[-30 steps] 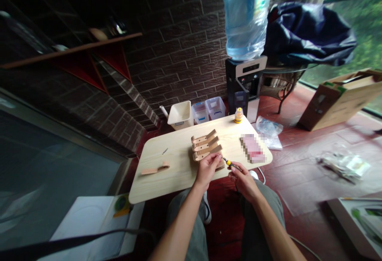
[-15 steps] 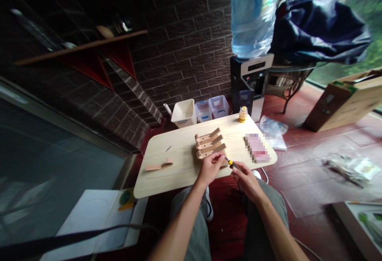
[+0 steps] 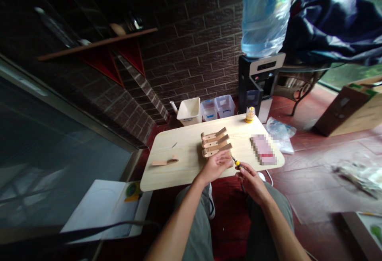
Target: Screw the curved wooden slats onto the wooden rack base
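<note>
Screwdriver [image 3: 236,163] in the right hand [image 3: 250,179], its tip near the left hand [image 3: 215,167].
Right fingers are clamped on the handle; best kept steady, shaft aligned. Left fingers, pinched together in the earlier frame, now stand apart. The three-armed wooden piece [image 3: 215,143] rests on the tabletop [image 3: 186,145] beyond.

Left hand [image 3: 215,166], right hand [image 3: 251,180] and forearms [image 3: 186,213]: bare. Grey-green fabric trousers [image 3: 198,231]. White shoe [image 3: 211,206] with dark marking.

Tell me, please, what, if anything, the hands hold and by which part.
The right hand holds a screwdriver by its handle; whether the left hand holds anything cannot be told.
</note>
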The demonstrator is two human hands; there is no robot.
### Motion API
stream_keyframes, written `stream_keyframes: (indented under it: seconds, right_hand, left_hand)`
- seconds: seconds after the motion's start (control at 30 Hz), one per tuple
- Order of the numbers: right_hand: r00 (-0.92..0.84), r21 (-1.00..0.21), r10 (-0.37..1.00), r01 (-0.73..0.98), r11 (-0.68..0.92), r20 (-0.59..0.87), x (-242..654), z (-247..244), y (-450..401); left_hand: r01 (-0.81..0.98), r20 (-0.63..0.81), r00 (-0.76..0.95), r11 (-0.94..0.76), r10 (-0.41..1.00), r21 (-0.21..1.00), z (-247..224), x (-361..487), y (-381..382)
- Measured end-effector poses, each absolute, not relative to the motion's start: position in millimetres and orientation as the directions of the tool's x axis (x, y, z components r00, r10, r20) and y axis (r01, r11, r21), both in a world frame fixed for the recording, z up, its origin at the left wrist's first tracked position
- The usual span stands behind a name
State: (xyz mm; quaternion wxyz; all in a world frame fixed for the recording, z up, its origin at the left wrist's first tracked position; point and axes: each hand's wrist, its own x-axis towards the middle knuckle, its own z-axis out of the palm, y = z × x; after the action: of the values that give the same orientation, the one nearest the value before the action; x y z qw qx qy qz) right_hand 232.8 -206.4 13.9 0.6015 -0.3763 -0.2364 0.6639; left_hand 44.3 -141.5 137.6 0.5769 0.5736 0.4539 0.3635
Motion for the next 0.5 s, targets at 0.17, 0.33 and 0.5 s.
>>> stream_keyframes:
  seconds: [0.17,0.33,0.5]
  right_hand:
    - [0.004,-0.715,0.974,-0.679,-0.163,-0.226,240.8,12.1,-206.3]
    - [0.025,-0.701,0.969,-0.695,-0.16,-0.246,247.6,14.5,-206.1]
    - [0.027,-0.717,0.96,-0.671,-0.189,-0.278,248.4,18.9,-202.6]
  left_hand:
    - [0.139,-0.083,0.157,0.062,0.984,0.988,154.4,-11.5,-106.6]
    - [0.268,-0.034,-0.245,0.101,0.969,0.958,154.6,-98.3,-45.7]
    - [0.449,-0.091,-0.438,0.305,0.894,0.84,130.1,-178.0,-18.8]
